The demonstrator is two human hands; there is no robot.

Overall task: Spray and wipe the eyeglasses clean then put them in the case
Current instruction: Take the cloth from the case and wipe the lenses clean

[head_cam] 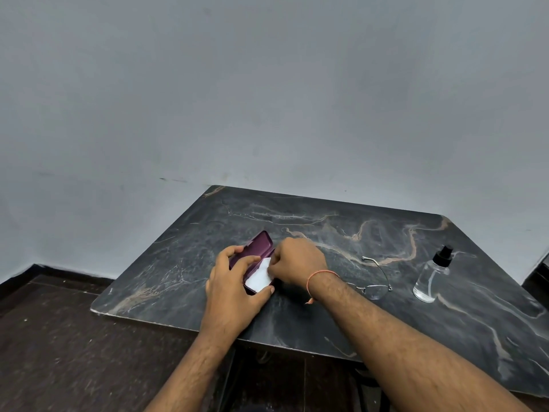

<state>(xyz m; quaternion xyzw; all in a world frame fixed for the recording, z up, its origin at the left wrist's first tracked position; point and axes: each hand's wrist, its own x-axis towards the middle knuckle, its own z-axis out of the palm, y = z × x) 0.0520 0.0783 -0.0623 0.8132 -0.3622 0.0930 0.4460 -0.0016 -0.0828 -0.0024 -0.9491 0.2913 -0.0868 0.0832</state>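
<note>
While the left hand [234,281] curls its fingers [249,259] round the open maroon hard-shell glasses case [256,244] to steady it on the dark marble-patterned desk [178,263], the right hand [297,263] pinches the white folded cleaning cloth [259,278] lying inside it, likely lifting it out. Thin wire-rimmed eyeglasses [375,281] lie on the desk right of the right wrist, untouched, temples open. Clear plastic spray bottle with black nozzle [432,276] stands upright further right. Judgement: glasses light, fragile, frame bends easily, so take hold at bridge or temple hinge, not lenses; cloth soft, limp; bottle light, could tip
</note>
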